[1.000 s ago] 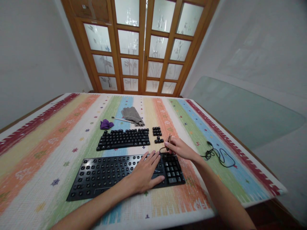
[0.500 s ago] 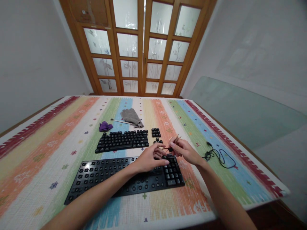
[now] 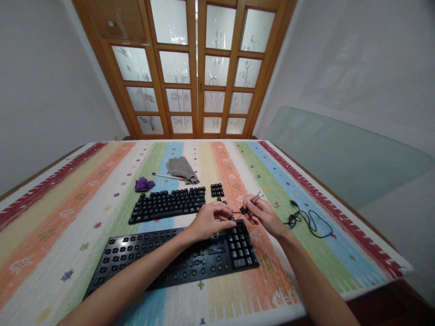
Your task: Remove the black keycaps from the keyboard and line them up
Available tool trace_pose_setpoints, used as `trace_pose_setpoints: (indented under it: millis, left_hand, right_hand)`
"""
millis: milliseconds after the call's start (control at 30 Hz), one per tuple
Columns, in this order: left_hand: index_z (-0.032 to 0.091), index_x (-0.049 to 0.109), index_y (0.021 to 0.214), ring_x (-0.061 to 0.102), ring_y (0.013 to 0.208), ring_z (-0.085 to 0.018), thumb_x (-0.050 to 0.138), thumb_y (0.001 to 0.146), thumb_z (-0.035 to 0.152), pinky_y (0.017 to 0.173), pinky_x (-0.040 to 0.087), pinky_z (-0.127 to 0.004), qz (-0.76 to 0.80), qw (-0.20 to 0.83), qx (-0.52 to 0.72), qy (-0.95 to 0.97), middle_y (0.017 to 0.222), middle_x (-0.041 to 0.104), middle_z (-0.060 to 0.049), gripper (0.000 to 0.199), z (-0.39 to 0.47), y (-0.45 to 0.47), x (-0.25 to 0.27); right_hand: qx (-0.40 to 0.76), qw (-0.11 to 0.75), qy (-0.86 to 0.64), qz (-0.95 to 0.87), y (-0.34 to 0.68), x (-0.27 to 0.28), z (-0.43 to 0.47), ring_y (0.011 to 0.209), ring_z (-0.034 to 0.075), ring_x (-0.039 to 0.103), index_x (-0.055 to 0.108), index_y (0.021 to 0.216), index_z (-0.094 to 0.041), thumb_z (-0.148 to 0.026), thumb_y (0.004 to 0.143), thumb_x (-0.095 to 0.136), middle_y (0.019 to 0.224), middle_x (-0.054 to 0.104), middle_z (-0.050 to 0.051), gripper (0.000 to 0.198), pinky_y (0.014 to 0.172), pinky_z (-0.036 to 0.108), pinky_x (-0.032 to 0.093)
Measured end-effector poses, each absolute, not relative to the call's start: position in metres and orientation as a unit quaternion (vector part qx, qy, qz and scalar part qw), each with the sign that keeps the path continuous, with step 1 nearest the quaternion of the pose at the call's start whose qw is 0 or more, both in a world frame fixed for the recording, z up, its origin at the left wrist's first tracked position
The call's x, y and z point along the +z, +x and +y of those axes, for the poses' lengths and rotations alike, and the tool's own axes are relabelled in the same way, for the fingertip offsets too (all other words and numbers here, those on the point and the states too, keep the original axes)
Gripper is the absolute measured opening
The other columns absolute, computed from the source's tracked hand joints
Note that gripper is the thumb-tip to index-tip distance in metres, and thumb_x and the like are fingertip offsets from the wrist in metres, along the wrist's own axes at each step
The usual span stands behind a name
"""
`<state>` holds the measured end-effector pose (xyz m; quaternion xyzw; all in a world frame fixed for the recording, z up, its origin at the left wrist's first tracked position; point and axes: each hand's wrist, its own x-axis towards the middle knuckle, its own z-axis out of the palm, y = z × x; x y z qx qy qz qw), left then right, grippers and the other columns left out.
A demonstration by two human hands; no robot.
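In my right hand (image 3: 263, 215) is a small keycap puller (image 3: 244, 210) with a black middle, thin wires towards the left and tan prongs sticking up past my fingers. My left hand (image 3: 214, 219) is beside its wire end, thumb and fingers apart; whether a fingertip touches the wires I cannot tell. Both hands are above the right part of a black keyboard (image 3: 190, 262). Keycaps remain on its number pad (image 3: 241, 246), while most of the other positions show bare switches. Behind it, removed black keycaps (image 3: 168, 203) lie in rows.
A smaller block of keycaps (image 3: 216, 190) sits right of the rows. Further back lie a purple cloth (image 3: 144, 184), a thin brush (image 3: 166, 175) and a grey cloth (image 3: 183, 170). A coiled black cable (image 3: 306, 219) rests at the right on the striped tablecloth (image 3: 84, 222).
The view has shifted slightly. My right hand has tilted the puller so its black middle and prongs show more plainly. My left fingers have drawn closer together near the wires.
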<state>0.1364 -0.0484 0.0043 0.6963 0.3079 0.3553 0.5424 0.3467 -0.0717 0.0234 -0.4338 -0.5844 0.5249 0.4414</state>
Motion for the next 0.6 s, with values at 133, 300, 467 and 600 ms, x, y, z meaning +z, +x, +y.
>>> trace_pose_setpoints:
  millis: [133, 300, 467, 600]
  left_hand:
    - [0.016, 0.074, 0.077, 0.065, 0.095, -0.02, 0.079, 0.073, 0.025, 0.089, 0.052, -0.035, 0.291, 0.385, 0.331, 0.811, 0.105, 0.067, -0.008, 0.011, -0.034, 0.136, 0.015]
    - [0.019, 0.074, 0.079, 0.061, 0.1, -0.02, 0.078, 0.075, 0.026, 0.091, 0.049, -0.037, 0.224, 0.331, 0.313, 0.861, 0.108, 0.064, -0.008, 0.009, -0.008, 0.139, 0.026]
    - [0.018, 0.074, 0.083, 0.059, 0.101, -0.02, 0.076, 0.077, 0.025, 0.093, 0.047, -0.039, 0.247, 0.285, 0.354, 0.856, 0.107, 0.062, -0.008, 0.01, 0.031, 0.153, 0.032]
    - [0.017, 0.072, 0.074, 0.055, 0.105, -0.024, 0.077, 0.074, 0.021, 0.096, 0.043, -0.043, 0.308, 0.184, 0.326, 0.875, 0.107, 0.061, -0.009, 0.006, 0.066, 0.173, 0.022]
  right_hand:
    - [0.499, 0.446, -0.46, -0.584, 0.345, 0.023, -0.073, 0.048, 0.009, 0.048, 0.053, 0.078, -0.018, -0.065, 0.081, 0.061, 0.059, 0.053, -0.002, 0.048, 0.044, 0.022, 0.035]
    - [0.454, 0.487, -0.476, -0.575, 0.346, 0.026, -0.072, 0.046, 0.009, 0.047, 0.054, 0.078, -0.017, -0.063, 0.081, 0.061, 0.059, 0.053, -0.002, 0.047, 0.042, 0.022, 0.034]
    - [0.401, 0.557, -0.496, -0.531, 0.352, 0.022, -0.069, 0.042, 0.008, 0.045, 0.051, 0.076, -0.018, -0.062, 0.081, 0.062, 0.056, 0.05, -0.004, 0.045, 0.038, 0.021, 0.029]
    - [0.382, 0.566, -0.5, -0.533, 0.354, 0.019, -0.068, 0.042, 0.009, 0.045, 0.052, 0.075, -0.018, -0.06, 0.081, 0.061, 0.055, 0.05, -0.004, 0.044, 0.038, 0.022, 0.029]
